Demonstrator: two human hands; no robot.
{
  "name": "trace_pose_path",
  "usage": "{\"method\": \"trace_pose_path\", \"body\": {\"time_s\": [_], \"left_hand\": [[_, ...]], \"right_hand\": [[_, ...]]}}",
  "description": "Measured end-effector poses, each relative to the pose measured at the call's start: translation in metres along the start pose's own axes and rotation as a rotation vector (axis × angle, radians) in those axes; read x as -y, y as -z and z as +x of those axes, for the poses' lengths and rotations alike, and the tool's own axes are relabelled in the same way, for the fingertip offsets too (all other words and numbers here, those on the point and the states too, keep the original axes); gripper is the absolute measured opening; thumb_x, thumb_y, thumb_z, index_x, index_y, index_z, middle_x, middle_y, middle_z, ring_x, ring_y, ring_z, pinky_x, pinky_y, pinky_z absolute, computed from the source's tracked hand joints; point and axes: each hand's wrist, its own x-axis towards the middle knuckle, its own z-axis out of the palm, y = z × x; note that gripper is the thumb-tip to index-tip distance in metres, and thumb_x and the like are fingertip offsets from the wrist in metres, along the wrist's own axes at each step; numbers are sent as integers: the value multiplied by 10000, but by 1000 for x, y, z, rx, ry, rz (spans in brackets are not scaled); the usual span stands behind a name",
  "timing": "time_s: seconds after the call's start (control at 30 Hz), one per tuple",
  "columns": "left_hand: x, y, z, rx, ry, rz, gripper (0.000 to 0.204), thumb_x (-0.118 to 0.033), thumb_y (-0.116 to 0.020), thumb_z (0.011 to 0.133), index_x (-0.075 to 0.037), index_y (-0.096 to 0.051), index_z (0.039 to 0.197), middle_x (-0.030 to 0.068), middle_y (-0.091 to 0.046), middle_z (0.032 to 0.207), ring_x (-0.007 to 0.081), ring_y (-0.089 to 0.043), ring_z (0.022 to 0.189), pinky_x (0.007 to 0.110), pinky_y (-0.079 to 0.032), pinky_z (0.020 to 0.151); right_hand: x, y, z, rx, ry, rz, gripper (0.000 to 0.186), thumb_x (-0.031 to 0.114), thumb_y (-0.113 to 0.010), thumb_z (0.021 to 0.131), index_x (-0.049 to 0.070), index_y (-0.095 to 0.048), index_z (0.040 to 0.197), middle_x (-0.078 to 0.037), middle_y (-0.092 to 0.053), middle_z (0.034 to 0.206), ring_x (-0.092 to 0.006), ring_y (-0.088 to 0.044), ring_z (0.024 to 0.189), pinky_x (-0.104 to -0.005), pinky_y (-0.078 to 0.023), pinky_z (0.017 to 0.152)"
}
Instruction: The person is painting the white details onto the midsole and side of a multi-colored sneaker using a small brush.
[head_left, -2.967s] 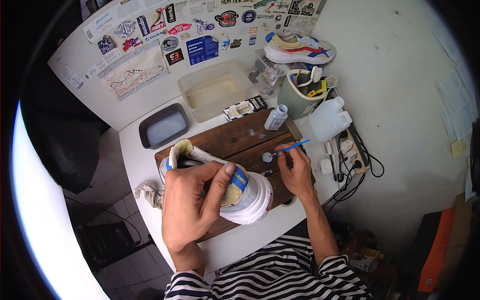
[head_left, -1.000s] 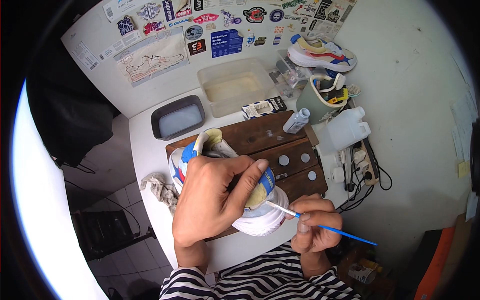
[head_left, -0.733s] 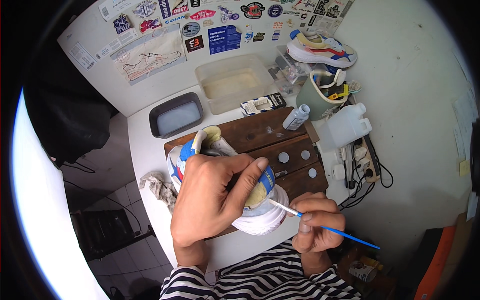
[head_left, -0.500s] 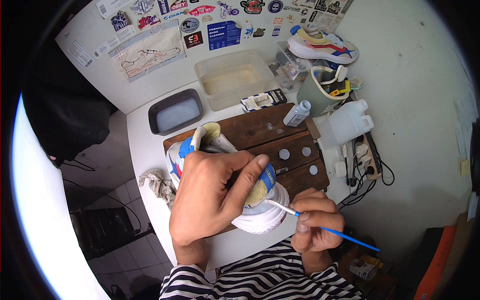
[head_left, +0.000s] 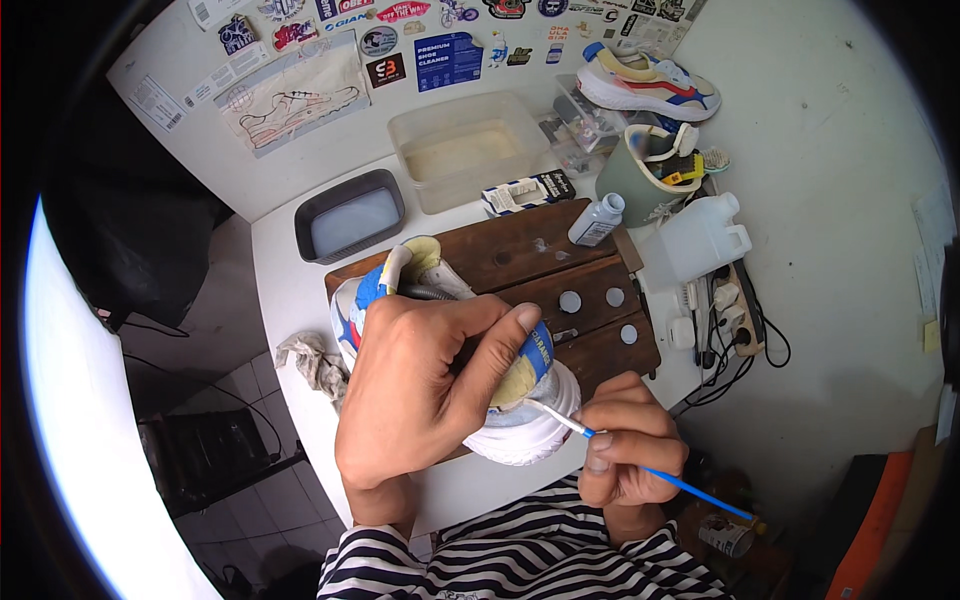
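Note:
A sneaker with a white sole (head_left: pixel 520 442) and blue, cream and red parts stands with its toe toward me on a dark wooden board (head_left: pixel 590 290). My left hand (head_left: pixel 415 390) is closed on its blue and yellow tongue (head_left: pixel 518 380), pulling it up between thumb and fingers; the hand hides much of the shoe. In a pinch, my right hand (head_left: pixel 632 440) holds a thin paintbrush (head_left: pixel 695 490) with a blue handle. The brush's tip touches the base of the tongue, by the pale toe. Something grey and ribbed (head_left: pixel 425 292) shows inside the shoe opening.
An uncapped white bottle (head_left: pixel 597 222) and several pale discs (head_left: pixel 570 302) are on the board. Behind are a dark tray (head_left: pixel 350 250) and a clear tub (head_left: pixel 405 160). On the right stand a jug (head_left: pixel 700 240), a tool bucket (head_left: pixel 622 180) and a power strip (head_left: pixel 748 300). A rag (head_left: pixel 318 365) lies left.
The brush tip has shifted slightly left along the base of the tongue, and my right hand has moved a little with it. My left hand keeps its hold on the tongue.

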Motion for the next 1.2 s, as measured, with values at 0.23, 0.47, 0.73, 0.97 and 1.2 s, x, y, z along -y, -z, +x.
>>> {"method": "trace_pose_path", "body": {"time_s": [0.23, 0.47, 0.73, 0.97, 1.2], "left_hand": [[0, 0, 1, 7, 1, 23, 317, -156, -663, 961, 41, -657, 712, 179, -530, 527, 339, -523, 458, 393, -373, 469], [3, -1, 1, -7, -55, 36, 313, -155, -665, 960, 38, -661, 713, 174, -531, 526, 329, -516, 452, 388, -370, 465], [4, 0, 0, -7, -60, 26, 323, -159, -668, 960, 38, -651, 705, 171, -522, 518, 326, -516, 451, 390, -370, 465], [3, 0, 0, -10, -38, 3, 270, -158, -671, 959, 38, -707, 777, 160, -591, 556, 300, -585, 480, 355, -422, 483], [-4, 2, 0, 18, 59, 17, 271, -169, -680, 957, 39, -716, 787, 152, -609, 564, 272, -596, 484, 350, -431, 493]], "right_hand": [[5, 2, 4, 47, 17, 20, 236, 11, -707, 843, 37, -573, 1036, -126, -690, 909, -215, -664, 687, -355, -534, 594], [4, 3, 1, 12, 11, -35, 241, 23, -702, 859, 43, -568, 1058, -118, -686, 904, -210, -665, 692, -348, -525, 594], [2, 3, 3, 19, 21, -28, 252, 25, -707, 856, 42, -564, 1063, -125, -692, 902, -210, -658, 661, -350, -518, 590], [-1, 6, 0, -7, -3, -54, 249, 39, -712, 868, 36, -557, 1063, -127, -690, 911, -200, -660, 673, -344, -513, 583], [-5, 3, 0, -30, -6, -29, 232, 26, -687, 874, 45, -553, 1062, -126, -687, 911, -191, -633, 649, -346, -505, 574]]}}
